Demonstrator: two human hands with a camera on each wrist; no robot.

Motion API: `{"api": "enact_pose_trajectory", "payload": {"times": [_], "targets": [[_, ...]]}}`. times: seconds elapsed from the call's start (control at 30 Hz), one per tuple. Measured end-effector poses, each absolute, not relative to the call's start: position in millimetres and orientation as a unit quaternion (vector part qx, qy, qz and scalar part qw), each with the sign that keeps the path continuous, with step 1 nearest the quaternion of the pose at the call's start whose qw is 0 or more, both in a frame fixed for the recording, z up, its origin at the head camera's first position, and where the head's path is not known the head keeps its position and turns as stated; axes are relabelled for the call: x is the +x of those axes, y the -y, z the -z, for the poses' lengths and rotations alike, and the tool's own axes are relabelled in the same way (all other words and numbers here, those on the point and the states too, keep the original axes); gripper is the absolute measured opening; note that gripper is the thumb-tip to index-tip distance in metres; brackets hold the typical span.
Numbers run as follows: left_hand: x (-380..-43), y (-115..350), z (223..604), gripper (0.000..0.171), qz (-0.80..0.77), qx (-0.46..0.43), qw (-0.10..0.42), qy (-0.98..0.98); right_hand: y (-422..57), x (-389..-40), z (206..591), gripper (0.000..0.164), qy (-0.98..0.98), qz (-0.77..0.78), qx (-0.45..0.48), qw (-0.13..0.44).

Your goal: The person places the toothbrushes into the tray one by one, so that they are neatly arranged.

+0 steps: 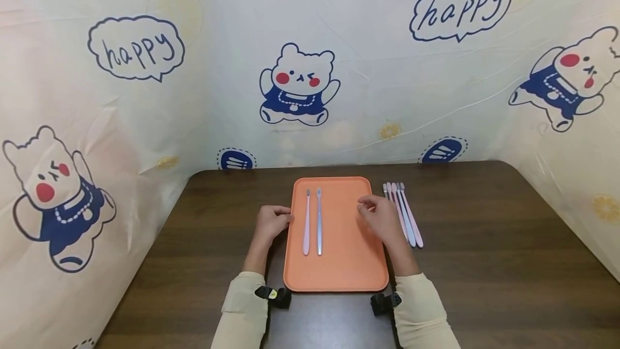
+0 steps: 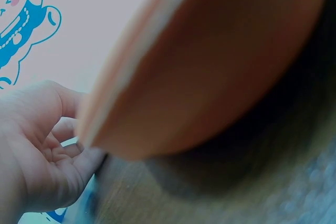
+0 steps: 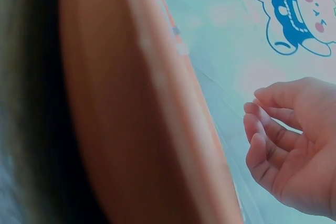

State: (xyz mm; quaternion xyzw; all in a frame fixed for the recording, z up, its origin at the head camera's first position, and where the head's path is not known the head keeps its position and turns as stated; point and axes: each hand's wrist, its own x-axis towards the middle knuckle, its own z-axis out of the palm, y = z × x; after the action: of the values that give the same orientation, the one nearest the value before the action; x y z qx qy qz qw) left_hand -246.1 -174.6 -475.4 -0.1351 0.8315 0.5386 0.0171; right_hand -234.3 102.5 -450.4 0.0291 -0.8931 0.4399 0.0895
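An orange tray (image 1: pixel 346 273) lies in front of me, carrying a pink toothbrush (image 1: pixel 306 230) and a blue toothbrush (image 1: pixel 319 228) side by side on its left half. My left hand (image 1: pixel 272 223) pinches the tray's left rim between thumb and fingers; the left wrist view shows them at the blurred tray wall (image 2: pixel 210 77). Over the tray's right edge hovers my right hand (image 1: pixel 382 218), with fingers loosely curled and nothing in them, as the right wrist view of that hand (image 3: pixel 299 150) confirms. Several pink and blue toothbrushes (image 1: pixel 417 236) lie just right of it, partly hidden behind the hand.
Everything rests on a dark brown wooden table (image 1: pixel 484 263). A pale sheet (image 1: pixel 368 79) printed with cartoon bears hangs behind the table and along both sides. Each wrist wears a small black camera, the left camera (image 1: pixel 283 298) and the right camera (image 1: pixel 381 304), close to the tray's near corners.
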Motion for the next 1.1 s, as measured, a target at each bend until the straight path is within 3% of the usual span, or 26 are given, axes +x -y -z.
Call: {"api": "enact_pose_trajectory", "payload": {"times": [0.67,1.1], "targets": [[-247,174,476,0.022,-0.533,-0.139,0.012,-0.834,-124,-237,453,0.023,0.891,-0.443,0.004,0.098],[-247,174,477,0.023,-0.536,-0.134,0.013,-0.833,-141,-238,454,0.028,0.883,-0.466,-0.03,0.056]]}}
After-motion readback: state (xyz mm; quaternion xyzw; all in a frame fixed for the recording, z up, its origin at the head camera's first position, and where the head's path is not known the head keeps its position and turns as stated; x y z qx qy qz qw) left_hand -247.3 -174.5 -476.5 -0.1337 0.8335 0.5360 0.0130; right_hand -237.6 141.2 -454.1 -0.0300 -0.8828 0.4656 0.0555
